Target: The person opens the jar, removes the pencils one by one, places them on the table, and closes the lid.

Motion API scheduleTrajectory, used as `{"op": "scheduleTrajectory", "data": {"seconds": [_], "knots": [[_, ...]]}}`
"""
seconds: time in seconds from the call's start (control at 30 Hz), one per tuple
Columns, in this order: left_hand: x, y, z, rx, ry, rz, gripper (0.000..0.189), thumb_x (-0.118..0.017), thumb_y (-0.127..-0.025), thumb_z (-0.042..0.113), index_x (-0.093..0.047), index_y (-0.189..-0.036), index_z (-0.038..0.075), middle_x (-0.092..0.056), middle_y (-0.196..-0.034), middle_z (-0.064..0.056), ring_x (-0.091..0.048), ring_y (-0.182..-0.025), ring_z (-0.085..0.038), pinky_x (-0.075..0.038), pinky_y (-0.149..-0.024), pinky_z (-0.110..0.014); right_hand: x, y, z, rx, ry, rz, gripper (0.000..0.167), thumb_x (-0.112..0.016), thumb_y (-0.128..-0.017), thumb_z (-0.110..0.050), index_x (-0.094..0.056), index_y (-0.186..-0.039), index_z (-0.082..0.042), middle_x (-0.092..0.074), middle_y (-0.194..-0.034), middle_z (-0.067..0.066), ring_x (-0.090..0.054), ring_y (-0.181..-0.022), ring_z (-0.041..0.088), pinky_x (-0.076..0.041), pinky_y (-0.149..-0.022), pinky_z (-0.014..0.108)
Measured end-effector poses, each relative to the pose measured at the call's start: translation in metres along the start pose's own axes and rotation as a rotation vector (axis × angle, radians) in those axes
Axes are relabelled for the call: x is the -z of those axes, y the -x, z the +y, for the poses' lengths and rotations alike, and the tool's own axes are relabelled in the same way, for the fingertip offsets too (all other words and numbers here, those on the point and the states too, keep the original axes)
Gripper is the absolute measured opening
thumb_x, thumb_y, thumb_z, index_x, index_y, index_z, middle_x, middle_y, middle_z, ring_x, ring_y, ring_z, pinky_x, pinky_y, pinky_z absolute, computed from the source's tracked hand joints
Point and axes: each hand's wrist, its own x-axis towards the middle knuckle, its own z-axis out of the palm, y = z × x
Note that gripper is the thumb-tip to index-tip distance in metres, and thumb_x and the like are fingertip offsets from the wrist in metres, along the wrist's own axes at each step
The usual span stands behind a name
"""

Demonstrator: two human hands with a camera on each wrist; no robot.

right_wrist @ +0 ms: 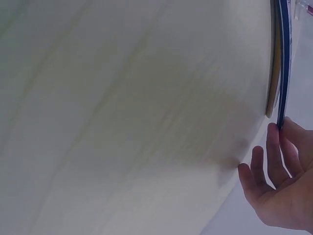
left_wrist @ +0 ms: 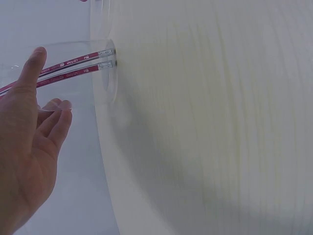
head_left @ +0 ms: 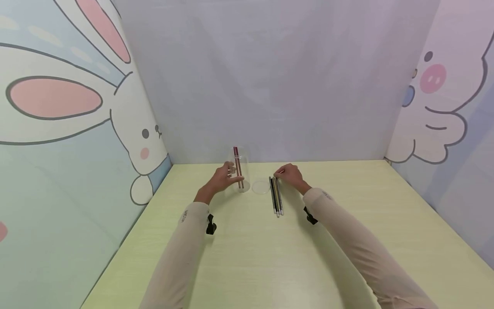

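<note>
My left hand [head_left: 221,179] holds a clear plastic cylinder [head_left: 245,169] upright on the table, its thumb and fingers around the wall. Two red pencils [left_wrist: 78,72] stand inside it, leaning, their eraser ends down at the base. Right of the cylinder, a small row of pencils [head_left: 275,197] lies side by side. My right hand [head_left: 292,175] is at the far end of that row. In the right wrist view its thumb and index finger pinch the tip of a dark blue pencil [right_wrist: 285,63], beside a tan pencil [right_wrist: 276,73]; the other fingers spread apart.
A clear round lid [head_left: 261,187] lies flat between the cylinder and the loose pencils. The pale wooden table [head_left: 254,257] ends at a grey back panel [head_left: 270,86]. Side panels with cartoon animals stand left and right.
</note>
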Motion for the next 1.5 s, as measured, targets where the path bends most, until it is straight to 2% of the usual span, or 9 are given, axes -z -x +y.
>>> {"op": "scheduleTrajectory", "data": {"seconds": [0.3,0.6,1.0,1.3,1.5], "knots": [[-0.001,0.001,0.000,0.000,0.017,0.006,0.078,-0.074,-0.099,0.034,-0.031,-0.154,-0.002,-0.048,-0.153,-0.026,-0.047,-0.143,-0.043,-0.043,-0.117,-0.053,-0.011,-0.002,0.001,-0.020,0.008,0.021,0.021,-0.076,-0.096,-0.022,-0.082,-0.105,-0.005,-0.079,-0.103,0.011,-0.073,-0.093,0.027,-0.054,-0.063,0.028],[-0.001,-0.002,-0.001,0.007,0.009,0.000,0.079,-0.074,-0.099,0.033,-0.029,-0.155,-0.001,-0.047,-0.154,-0.025,-0.047,-0.143,-0.041,-0.044,-0.117,-0.051,-0.014,0.003,-0.001,-0.020,-0.003,0.042,0.020,-0.077,-0.096,-0.021,-0.082,-0.104,-0.004,-0.079,-0.103,0.012,-0.073,-0.092,0.029,-0.059,-0.066,0.035],[-0.001,-0.003,-0.004,0.001,0.015,0.001,0.078,-0.074,-0.099,0.033,-0.031,-0.153,-0.001,-0.048,-0.153,-0.025,-0.047,-0.143,-0.041,-0.044,-0.117,-0.052,-0.014,0.008,-0.009,-0.014,0.044,0.050,0.020,-0.077,-0.096,-0.020,-0.082,-0.103,-0.001,-0.079,-0.102,0.015,-0.074,-0.087,0.029,-0.059,-0.063,0.035],[-0.001,-0.002,0.000,0.017,0.001,-0.002,0.078,-0.074,-0.099,0.035,-0.030,-0.154,0.000,-0.047,-0.155,-0.024,-0.046,-0.144,-0.040,-0.044,-0.117,-0.052,-0.012,0.006,-0.004,-0.002,0.022,0.037,0.020,-0.077,-0.096,-0.020,-0.082,-0.104,-0.002,-0.079,-0.103,0.015,-0.073,-0.087,0.030,-0.060,-0.065,0.038],[-0.001,-0.001,0.000,0.012,0.002,0.000,0.078,-0.074,-0.099,0.034,-0.030,-0.154,-0.001,-0.046,-0.155,-0.025,-0.046,-0.144,-0.040,-0.044,-0.117,-0.052,-0.009,0.002,-0.001,0.002,0.020,0.016,0.023,-0.077,-0.096,-0.021,-0.081,-0.107,-0.001,-0.078,-0.106,0.016,-0.074,-0.094,0.031,-0.061,-0.075,0.042]]}}
